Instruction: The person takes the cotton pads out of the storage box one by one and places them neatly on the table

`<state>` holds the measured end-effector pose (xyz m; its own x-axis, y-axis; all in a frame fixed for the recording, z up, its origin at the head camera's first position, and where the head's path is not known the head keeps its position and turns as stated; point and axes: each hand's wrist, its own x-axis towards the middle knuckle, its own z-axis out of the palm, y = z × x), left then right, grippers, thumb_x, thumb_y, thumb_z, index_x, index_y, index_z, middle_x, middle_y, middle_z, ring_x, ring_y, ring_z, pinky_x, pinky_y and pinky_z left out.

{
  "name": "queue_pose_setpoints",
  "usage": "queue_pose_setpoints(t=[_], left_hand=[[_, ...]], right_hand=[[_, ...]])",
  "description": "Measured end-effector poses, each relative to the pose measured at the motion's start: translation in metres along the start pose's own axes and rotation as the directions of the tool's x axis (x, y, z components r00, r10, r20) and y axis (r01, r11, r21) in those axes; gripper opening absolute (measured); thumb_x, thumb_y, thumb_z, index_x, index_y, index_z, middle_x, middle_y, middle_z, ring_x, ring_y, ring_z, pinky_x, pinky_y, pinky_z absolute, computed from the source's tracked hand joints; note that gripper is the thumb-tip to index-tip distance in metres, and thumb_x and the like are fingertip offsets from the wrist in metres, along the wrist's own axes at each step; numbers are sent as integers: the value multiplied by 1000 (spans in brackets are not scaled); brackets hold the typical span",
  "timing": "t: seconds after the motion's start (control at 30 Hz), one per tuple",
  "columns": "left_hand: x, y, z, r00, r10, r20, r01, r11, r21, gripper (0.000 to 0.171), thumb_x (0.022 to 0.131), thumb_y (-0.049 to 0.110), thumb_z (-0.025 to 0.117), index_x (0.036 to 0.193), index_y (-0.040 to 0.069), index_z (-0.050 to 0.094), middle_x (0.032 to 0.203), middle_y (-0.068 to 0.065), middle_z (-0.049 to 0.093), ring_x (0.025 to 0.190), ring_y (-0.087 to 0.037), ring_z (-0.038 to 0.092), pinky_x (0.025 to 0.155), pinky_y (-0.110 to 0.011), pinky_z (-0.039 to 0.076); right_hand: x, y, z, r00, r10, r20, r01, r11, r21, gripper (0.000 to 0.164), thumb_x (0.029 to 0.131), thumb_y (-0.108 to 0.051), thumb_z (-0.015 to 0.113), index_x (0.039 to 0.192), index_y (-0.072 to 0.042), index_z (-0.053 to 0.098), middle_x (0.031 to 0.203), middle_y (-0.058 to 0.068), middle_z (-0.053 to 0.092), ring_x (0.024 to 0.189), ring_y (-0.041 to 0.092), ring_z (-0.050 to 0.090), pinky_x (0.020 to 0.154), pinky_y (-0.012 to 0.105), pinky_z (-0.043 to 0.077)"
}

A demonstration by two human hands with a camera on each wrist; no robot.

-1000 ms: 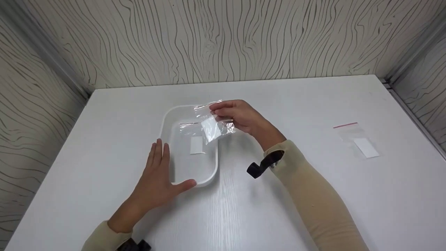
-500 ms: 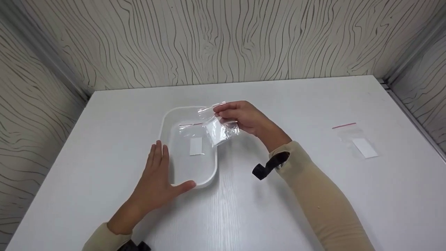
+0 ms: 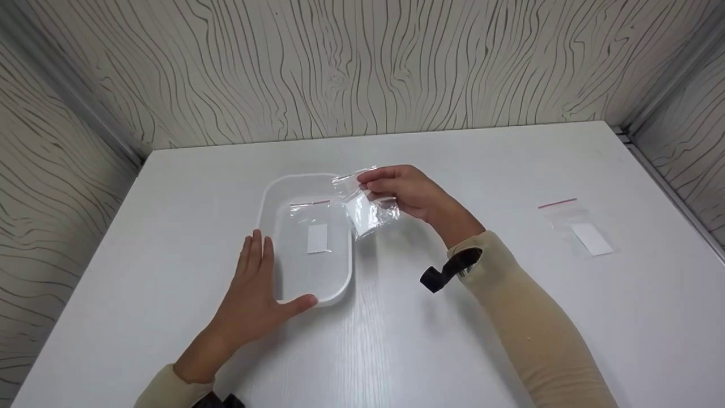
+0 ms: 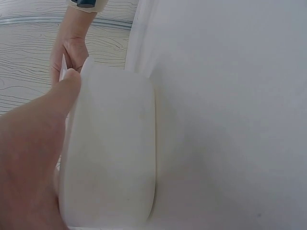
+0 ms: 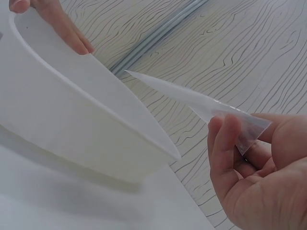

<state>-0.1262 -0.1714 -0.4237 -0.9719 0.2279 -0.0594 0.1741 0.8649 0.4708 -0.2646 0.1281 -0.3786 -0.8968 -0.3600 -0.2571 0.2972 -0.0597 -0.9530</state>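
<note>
My right hand (image 3: 410,192) pinches a small clear zip bag (image 3: 365,214) with a white card in it, beside the upper right rim of a white plastic tray (image 3: 300,277). Seen from the right wrist, this bag (image 5: 206,105) is almost edge-on between thumb and fingers. Inside the tray lies a second zip bag (image 3: 317,238) with a white card and a red seal line. My left hand (image 3: 252,300) rests against the tray's near left corner, fingers straight along the left side and thumb spread over the front rim.
Another zip bag (image 3: 592,239) with a red seal and a white card lies on the white table (image 3: 481,153) at the right. Wood-patterned panels (image 3: 362,68) stand behind the table and along both sides.
My right hand has drawn the held bag a little to the right, from over the tray toward its right rim. The left hand has stayed at the tray.
</note>
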Motion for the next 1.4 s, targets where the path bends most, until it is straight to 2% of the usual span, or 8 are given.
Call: queue_pose_setpoints(t=[0.27, 0.7, 1.4], left_hand=[[0, 0, 0, 1000, -7, 3, 7, 1000, -5, 132, 78, 77, 69, 159, -8, 10, 168, -23, -6, 155, -42, -8, 120, -59, 16], [-1, -1, 1, 1000, -5, 10, 5, 1000, -5, 133, 78, 80, 65, 159, -7, 6, 169, -21, -9, 155, -39, -11, 122, -56, 14], [-1, -1, 1, 1000, -8, 6, 8, 1000, -3, 132, 78, 78, 67, 159, -7, 8, 169, -22, -7, 155, -40, -10, 120, -58, 16]], right_hand=[[-5, -1, -8, 1000, -10, 13, 10, 1000, 8, 23, 96, 3, 64, 102, -13, 78, 104, 0, 72, 82, 12, 67, 78, 24, 54], [-17, 1, -29, 1000, -15, 18, 15, 1000, -27, 22, 98, 1, 62, 107, -13, 76, 102, -2, 73, 82, 10, 67, 69, 20, 52], [-36, 5, -67, 999, -6, -32, 5, 999, -49, 24, 98, 1, 62, 107, -14, 78, 106, -1, 72, 84, 10, 68, 73, 19, 54]])
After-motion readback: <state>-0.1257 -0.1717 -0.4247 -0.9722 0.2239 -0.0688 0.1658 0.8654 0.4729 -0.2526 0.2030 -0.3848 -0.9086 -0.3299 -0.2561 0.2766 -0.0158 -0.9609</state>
